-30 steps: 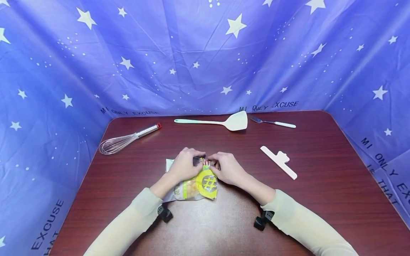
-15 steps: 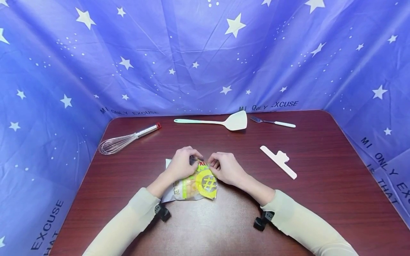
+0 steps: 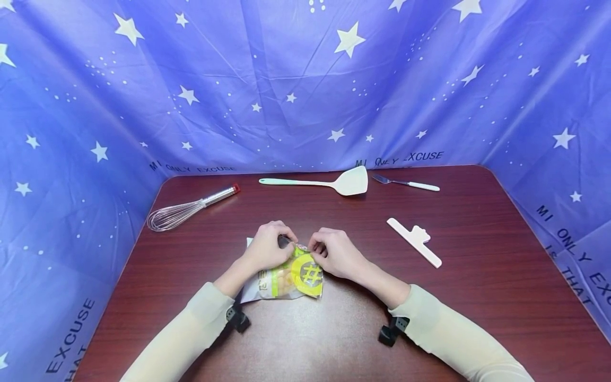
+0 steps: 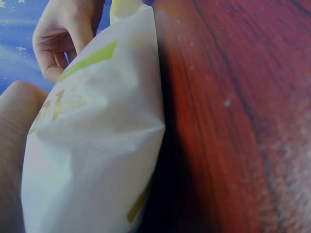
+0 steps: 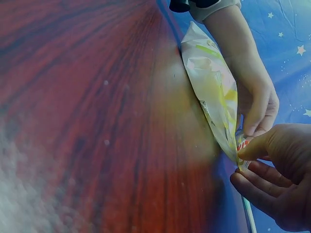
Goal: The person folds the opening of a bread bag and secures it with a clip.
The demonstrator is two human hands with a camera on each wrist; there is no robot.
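Note:
A plastic food bag point(image 3: 281, 284), white with yellow-green print and a see-through patch over pale yellow pieces, lies on the table in the head view. My left hand point(image 3: 268, 246) pinches its far edge between thumb and fingers. At the bag's far right corner, my right hand point(image 3: 338, 254) pinches the edge, thumb against curled fingers. The right wrist view has the right hand point(image 5: 279, 170) gripping the bag's end, the left hand point(image 5: 257, 104) close behind. In the left wrist view the bag's white side point(image 4: 97, 141) hides most of the left hand's fingers.
A whisk point(image 3: 191, 208) lies at the far left of the brown table point(image 3: 477, 223). Along the back are a pale spatula point(image 3: 350, 182) and a small fork point(image 3: 412, 184). A white bag clip point(image 3: 415, 242) rests right of the right hand. A starry blue curtain point(image 3: 305, 79) surrounds the table.
My left hand has slid left along the bag's far edge, away from the right hand. The right hand stays nearly in place. Red print that showed at the edge is less visible now.

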